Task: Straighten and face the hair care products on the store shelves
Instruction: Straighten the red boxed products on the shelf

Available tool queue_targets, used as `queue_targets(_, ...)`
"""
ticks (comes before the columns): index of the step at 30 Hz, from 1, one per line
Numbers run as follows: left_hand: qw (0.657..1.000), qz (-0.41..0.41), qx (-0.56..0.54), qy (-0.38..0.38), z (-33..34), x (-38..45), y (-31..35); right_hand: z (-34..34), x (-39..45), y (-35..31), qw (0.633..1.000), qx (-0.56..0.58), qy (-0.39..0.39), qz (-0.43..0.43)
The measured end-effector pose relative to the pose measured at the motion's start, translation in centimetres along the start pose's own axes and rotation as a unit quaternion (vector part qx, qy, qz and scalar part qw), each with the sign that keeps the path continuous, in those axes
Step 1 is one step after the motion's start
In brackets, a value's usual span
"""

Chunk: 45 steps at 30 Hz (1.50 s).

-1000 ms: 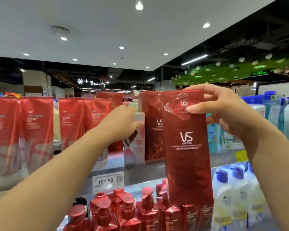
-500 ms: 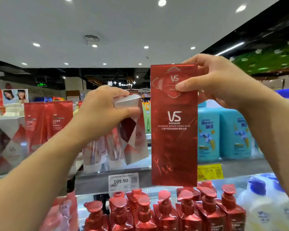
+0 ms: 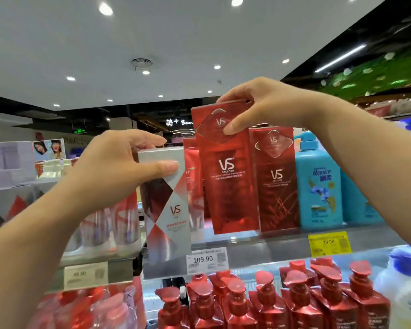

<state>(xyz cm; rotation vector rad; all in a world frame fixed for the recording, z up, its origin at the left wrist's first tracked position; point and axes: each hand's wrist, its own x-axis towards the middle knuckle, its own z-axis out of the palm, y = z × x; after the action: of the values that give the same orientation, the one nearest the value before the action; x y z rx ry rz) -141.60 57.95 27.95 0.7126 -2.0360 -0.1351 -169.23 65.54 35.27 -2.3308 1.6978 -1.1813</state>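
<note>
A red box (image 3: 230,186) is gripped at its top by the right hand (image 3: 263,108), above the shelf (image 3: 259,245), beside another red box (image 3: 277,184). A silver box (image 3: 166,205) is gripped by the left hand (image 3: 119,165).

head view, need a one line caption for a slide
Left hand holds a silver box while the right hand sets a red box on the shelf.

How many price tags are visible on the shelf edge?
3. A white tag reading 109.90 in the middle, a yellow tag reading 29.90 at the right, and a blurred pale tag at the left. The arms may hide others.
</note>
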Motion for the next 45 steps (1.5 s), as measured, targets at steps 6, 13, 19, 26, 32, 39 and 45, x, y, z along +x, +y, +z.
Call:
queue_targets(6,0.999,0.004,-0.009,-0.030,-0.1,-0.3,-1.3,0.7,2.2,1.6,0.991,-0.128,-0.012,0.028)
queue_targets(13,1.000,0.014,-0.010,-0.025,-1.1,-0.5,-3.2,0.4,3.5,3.8,0.965,-0.244,-0.049,0.081)
queue_targets(19,0.999,0.009,-0.038,-0.014,-2.8,-0.9,-4.7,0.4,3.6,3.6,0.946,-0.284,-0.096,0.125)
queue_targets(26,0.999,0.004,-0.035,-0.003,-6.1,-1.4,-7.5,1.4,4.9,1.8,0.903,-0.376,-0.121,0.167)
queue_targets(32,0.999,0.008,-0.015,0.027,-9.3,-1.6,-10.6,2.0,4.9,0.0,0.892,-0.389,-0.100,0.205)
queue_targets(39,0.998,0.039,0.053,0.026,-12.6,-1.3,-14.4,7.4,3.5,-7.6,0.903,-0.411,0.102,0.070)
queue_targets(45,0.980,0.075,0.185,-0.005,-13.8,-1.0,-18.2,14.7,1.9,-13.6,0.923,-0.359,0.135,-0.043)
